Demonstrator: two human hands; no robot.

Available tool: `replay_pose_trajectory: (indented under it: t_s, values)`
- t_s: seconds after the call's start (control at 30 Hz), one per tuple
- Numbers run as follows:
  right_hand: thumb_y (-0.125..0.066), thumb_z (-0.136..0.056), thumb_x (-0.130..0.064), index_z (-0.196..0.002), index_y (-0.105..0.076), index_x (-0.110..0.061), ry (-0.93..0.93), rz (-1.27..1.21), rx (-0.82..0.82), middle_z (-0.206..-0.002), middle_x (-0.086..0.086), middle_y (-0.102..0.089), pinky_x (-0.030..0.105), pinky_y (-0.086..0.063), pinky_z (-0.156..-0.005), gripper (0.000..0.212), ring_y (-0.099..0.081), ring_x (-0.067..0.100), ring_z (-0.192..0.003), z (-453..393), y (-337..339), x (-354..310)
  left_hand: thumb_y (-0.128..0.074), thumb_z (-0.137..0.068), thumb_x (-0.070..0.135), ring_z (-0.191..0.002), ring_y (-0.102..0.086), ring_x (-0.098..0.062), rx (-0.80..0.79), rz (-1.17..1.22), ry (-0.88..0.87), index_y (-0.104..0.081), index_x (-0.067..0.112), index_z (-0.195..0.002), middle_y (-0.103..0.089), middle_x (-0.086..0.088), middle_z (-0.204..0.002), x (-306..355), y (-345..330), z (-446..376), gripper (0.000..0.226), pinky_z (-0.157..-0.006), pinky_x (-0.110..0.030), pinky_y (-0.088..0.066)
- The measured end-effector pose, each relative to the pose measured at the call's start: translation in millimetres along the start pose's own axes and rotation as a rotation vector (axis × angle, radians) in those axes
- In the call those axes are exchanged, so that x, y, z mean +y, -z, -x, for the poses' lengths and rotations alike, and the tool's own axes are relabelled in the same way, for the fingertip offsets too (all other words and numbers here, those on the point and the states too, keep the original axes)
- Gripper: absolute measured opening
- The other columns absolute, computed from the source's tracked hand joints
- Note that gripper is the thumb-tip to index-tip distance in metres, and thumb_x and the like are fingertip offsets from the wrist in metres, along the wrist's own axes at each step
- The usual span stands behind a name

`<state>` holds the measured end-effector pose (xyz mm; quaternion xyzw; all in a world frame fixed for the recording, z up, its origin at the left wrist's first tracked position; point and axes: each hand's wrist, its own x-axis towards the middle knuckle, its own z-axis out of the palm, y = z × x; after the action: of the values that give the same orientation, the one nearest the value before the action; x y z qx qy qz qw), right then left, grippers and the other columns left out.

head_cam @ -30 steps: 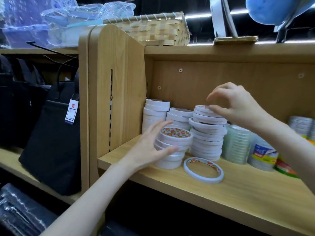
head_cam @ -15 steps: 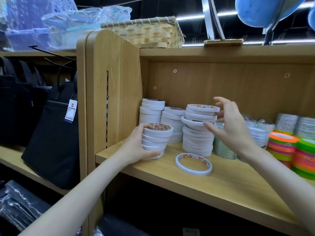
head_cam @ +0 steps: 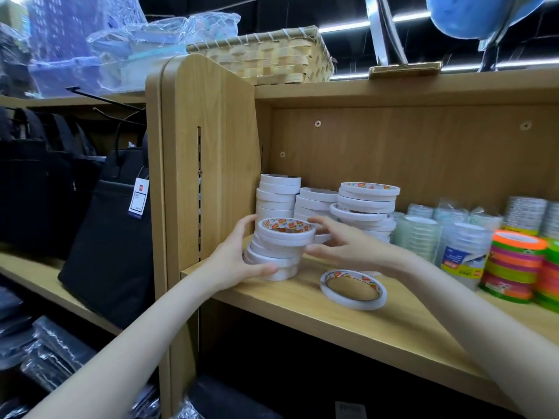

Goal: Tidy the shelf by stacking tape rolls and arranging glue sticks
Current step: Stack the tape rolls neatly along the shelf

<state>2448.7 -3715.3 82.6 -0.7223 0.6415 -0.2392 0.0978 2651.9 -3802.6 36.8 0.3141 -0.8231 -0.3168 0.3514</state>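
Front stack of tape rolls (head_cam: 278,249) leans on the shelf (head_cam: 378,322), axis tipped right; left hand (head_cam: 239,261) cups its left side, right hand (head_cam: 348,246) fingers spread against its right. Loose roll (head_cam: 353,288) lies flat just right.

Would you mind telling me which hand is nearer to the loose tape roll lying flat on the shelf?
Right. The right hand is just above and behind the loose roll; the left hand holds the front stack, further left.

Leaning tape stack (head_cam: 278,252) front-left on shelf (head_cam: 393,325), loose roll (head_cam: 353,289) to its right.
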Motion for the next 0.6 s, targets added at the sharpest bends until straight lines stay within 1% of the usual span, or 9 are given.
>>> replay_pose_trajectory:
  t_s: [0.07,0.1,0.17,0.23,0.27,0.33,0.4,0.5,0.6]
  values:
    - [-0.061,-0.085,-0.039,-0.125,-0.050,-0.019,-0.017,0.133,-0.004,-0.117,-0.004,-0.060,0.032,-0.046,-0.095,0.045,-0.058,0.013,-0.105,14,16,3,-0.078,-0.071,0.029,-0.134,-0.030,-0.012,-0.024,0.018,0.028,-0.010,0.035,-0.143,-0.028,0.003,-0.149,1,1,1,0.099,-0.112,-0.037,-0.027]
    - [-0.065,-0.082,-0.040,-0.114,-0.056,-0.018,-0.026,0.171,-0.034,-0.107,-0.005,-0.064,0.032,-0.048,-0.091,0.040,-0.060,0.013,-0.099,22,23,4,-0.078,-0.071,0.030,-0.133,-0.031,-0.011,-0.038,0.018,0.031,-0.008,0.035,-0.144,-0.029,0.004,-0.148,1,0,-1,0.101,-0.111,-0.033,-0.027]
    - [-0.071,-0.077,-0.040,-0.099,-0.062,-0.017,-0.057,0.281,-0.177,-0.089,-0.008,-0.064,0.029,-0.050,-0.082,0.033,-0.060,0.011,-0.088,36,28,3,-0.076,-0.072,0.029,-0.124,-0.032,-0.004,-0.068,0.013,0.031,-0.005,0.032,-0.145,-0.031,0.005,-0.146,2,-2,-4,0.102,-0.103,-0.022,-0.027]
    - [-0.072,-0.077,-0.033,-0.089,-0.065,-0.018,-0.063,0.350,-0.353,-0.080,-0.009,-0.063,0.027,-0.048,-0.076,0.020,-0.058,0.009,-0.079,42,24,4,-0.076,-0.073,0.028,-0.118,-0.033,-0.002,-0.084,0.021,0.035,-0.004,0.030,-0.146,-0.033,0.006,-0.145,3,-3,-6,0.102,-0.097,-0.019,-0.028]
    - [-0.071,-0.079,-0.027,-0.084,-0.065,-0.020,-0.040,0.342,-0.385,-0.078,-0.008,-0.063,0.025,-0.047,-0.074,0.011,-0.057,0.006,-0.074,44,24,4,-0.076,-0.073,0.028,-0.118,-0.035,-0.003,-0.082,0.028,0.039,-0.004,0.030,-0.146,-0.034,0.006,-0.144,4,-3,-6,0.103,-0.098,-0.020,-0.029]
    - [-0.069,-0.081,-0.020,-0.079,-0.063,-0.022,0.029,0.317,-0.312,-0.075,-0.008,-0.063,0.017,-0.042,-0.066,0.007,-0.052,-0.002,-0.065,46,33,-1,-0.078,-0.071,0.030,-0.121,-0.040,-0.006,-0.063,0.044,0.050,-0.004,0.031,-0.146,-0.038,0.006,-0.143,0,-2,-5,0.106,-0.103,-0.024,-0.030]
    - [-0.068,-0.082,-0.018,-0.076,-0.065,-0.021,0.097,0.213,-0.118,-0.069,-0.010,-0.062,0.010,-0.037,-0.057,0.008,-0.050,-0.004,-0.058,46,52,-12,-0.079,-0.068,0.033,-0.126,-0.041,-0.009,-0.038,0.043,0.062,-0.006,0.031,-0.146,-0.042,0.005,-0.142,-5,-1,-4,0.108,-0.108,-0.030,-0.032]
    - [-0.070,-0.081,-0.020,-0.076,-0.067,-0.019,0.231,0.116,0.165,-0.069,-0.009,-0.061,0.011,-0.037,-0.056,0.005,-0.048,-0.002,-0.056,33,64,-35,-0.080,-0.062,0.043,-0.128,-0.041,-0.012,-0.009,0.032,0.073,-0.007,0.031,-0.146,-0.045,0.002,-0.141,-8,0,-3,0.112,-0.110,-0.035,-0.032]
    - [-0.068,-0.082,-0.018,-0.086,-0.069,-0.013,0.306,0.256,0.266,-0.077,-0.005,-0.063,0.015,-0.035,-0.059,0.007,-0.050,0.004,-0.062,2,40,-46,-0.078,-0.069,0.038,-0.128,-0.041,-0.014,-0.014,0.015,0.078,-0.006,0.027,-0.147,-0.043,0.000,-0.142,-4,-1,-2,0.107,-0.109,-0.032,-0.032]
